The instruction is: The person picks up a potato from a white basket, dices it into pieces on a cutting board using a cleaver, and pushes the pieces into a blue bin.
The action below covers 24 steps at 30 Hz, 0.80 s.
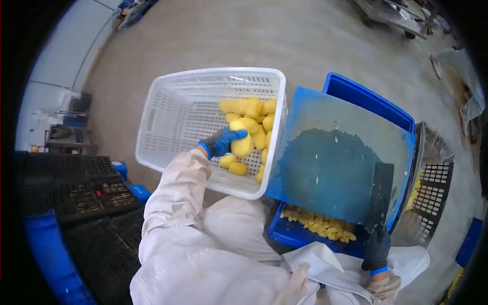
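My left hand (222, 142), in a dark blue glove, reaches into a white perforated plastic basket (173, 117) and rests on a pile of peeled yellow potatoes (249, 129) at its right end. A blue cutting board (335, 162) slopes over a blue crate (366, 99). Cut yellow potato pieces (320, 226) lie in the crate under the board. My right hand (378, 249), in a dark glove, grips a cleaver whose dark blade (381, 193) stands against the board's lower right edge.
Black crates (96, 195) are stacked at the left beside a blue bin (48, 254). A black mesh crate (432, 195) with some yellow pieces stands at the right. Bare concrete floor stretches beyond, with a metal trolley (391, 15) far off.
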Tool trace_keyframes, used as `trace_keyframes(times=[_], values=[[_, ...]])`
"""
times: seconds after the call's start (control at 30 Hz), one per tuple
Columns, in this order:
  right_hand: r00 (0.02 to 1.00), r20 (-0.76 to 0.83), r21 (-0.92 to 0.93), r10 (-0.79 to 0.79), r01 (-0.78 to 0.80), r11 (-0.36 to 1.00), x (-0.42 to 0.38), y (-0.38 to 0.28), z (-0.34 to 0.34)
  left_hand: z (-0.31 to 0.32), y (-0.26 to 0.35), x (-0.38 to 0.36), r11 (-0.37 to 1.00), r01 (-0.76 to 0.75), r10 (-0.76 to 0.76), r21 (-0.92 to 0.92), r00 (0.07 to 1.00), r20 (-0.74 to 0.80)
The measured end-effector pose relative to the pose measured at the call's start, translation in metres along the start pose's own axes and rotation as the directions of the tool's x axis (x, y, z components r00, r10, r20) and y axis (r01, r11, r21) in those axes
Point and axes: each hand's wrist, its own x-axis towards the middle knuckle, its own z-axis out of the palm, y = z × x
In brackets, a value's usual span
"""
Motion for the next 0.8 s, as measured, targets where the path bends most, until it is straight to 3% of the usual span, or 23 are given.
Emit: trace_keyframes(times=[0.03, 0.07, 0.13, 0.2, 0.27, 0.33, 0.4, 0.43, 0.47, 0.53, 0.57, 0.6, 0.63, 0.67, 0.7, 0.73, 0.77, 0.8], values=[[0.955, -0.129, -0.112, -0.266, 0.252, 0.961, 0.001, -0.010, 0.001, 0.010, 0.015, -0.012, 0.995, -0.059, 0.062, -0.084, 0.998, 0.034], [0.952, -0.151, -0.096, -0.266, 0.254, 0.962, 0.003, -0.021, 0.001, 0.023, 0.027, -0.022, 0.980, -0.113, 0.127, -0.166, 0.989, 0.075], [1.000, -0.006, 0.123, 0.017, -0.016, 0.992, 0.000, -0.038, -0.010, 0.075, 0.048, -0.041, 0.963, -0.176, 0.206, -0.204, 0.969, 0.137], [0.970, -0.132, 0.064, -0.205, 0.215, 0.975, 0.001, -0.038, -0.010, 0.124, 0.051, -0.040, 0.944, -0.216, 0.275, -0.249, 0.932, 0.235], [0.934, -0.032, -0.184, -0.356, 0.345, 0.920, 0.003, -0.012, -0.009, 0.172, 0.039, -0.028, 0.944, -0.147, 0.210, -0.294, 0.958, 0.196], [0.945, -0.070, -0.110, -0.319, 0.310, 0.944, 0.007, 0.002, 0.000, 0.217, 0.016, -0.009, 0.960, -0.133, 0.201, -0.245, 0.940, 0.277], [0.965, -0.112, -0.106, -0.236, 0.224, 0.969, -0.008, -0.030, -0.015, 0.259, -0.005, -0.007, 0.983, -0.161, 0.177, -0.084, 0.950, 0.258], [0.967, -0.127, -0.104, -0.219, 0.207, 0.973, -0.010, -0.026, -0.013, 0.276, -0.016, -0.005, 0.991, -0.128, 0.132, -0.030, 0.976, 0.172], [0.980, -0.109, -0.020, -0.164, 0.163, 0.986, -0.012, -0.018, -0.006, 0.288, -0.027, -0.004, 0.992, -0.122, 0.124, -0.027, 0.975, 0.184], [0.990, -0.091, 0.062, -0.105, 0.110, 0.992, -0.026, -0.031, -0.011, 0.299, -0.037, 0.009, 0.980, -0.100, 0.089, 0.170, 0.993, 0.072], [0.997, -0.062, 0.195, -0.052, 0.063, 0.979, -0.039, -0.043, -0.020, 0.295, -0.052, 0.026, 0.942, -0.164, 0.160, 0.294, 0.986, 0.037], [1.000, -0.023, 0.321, -0.003, 0.010, 0.947, -0.049, -0.050, -0.027, 0.296, -0.051, 0.029, 0.943, -0.161, 0.157, 0.292, 0.987, 0.038], [1.000, -0.014, 0.461, -0.012, 0.017, 0.887, -0.052, -0.044, -0.023, 0.296, -0.051, 0.031, 0.874, -0.139, 0.213, 0.465, 0.971, -0.111], [1.000, -0.017, 0.463, -0.016, 0.022, 0.886, -0.054, -0.033, -0.018, 0.295, -0.051, 0.032, 0.780, -0.087, 0.296, 0.620, 0.924, -0.242], [0.968, -0.138, 0.309, -0.209, 0.242, 0.920, -0.058, -0.027, -0.017, 0.301, -0.040, 0.016, 0.731, -0.160, 0.401, 0.663, 0.887, -0.228], [0.888, -0.220, 0.126, -0.404, 0.436, 0.891, -0.061, -0.022, -0.015, 0.289, -0.042, 0.019, 0.728, -0.159, 0.404, 0.667, 0.886, -0.230], [0.887, -0.220, 0.130, -0.405, 0.439, 0.889, -0.065, -0.019, -0.012, 0.271, -0.045, 0.024, 0.333, -0.280, 0.658, 0.900, 0.753, -0.009], [0.970, -0.118, 0.343, -0.211, 0.239, 0.908, -0.072, -0.031, -0.018, 0.257, -0.043, 0.029, -0.141, -0.295, 0.761, 0.945, 0.579, 0.294]])
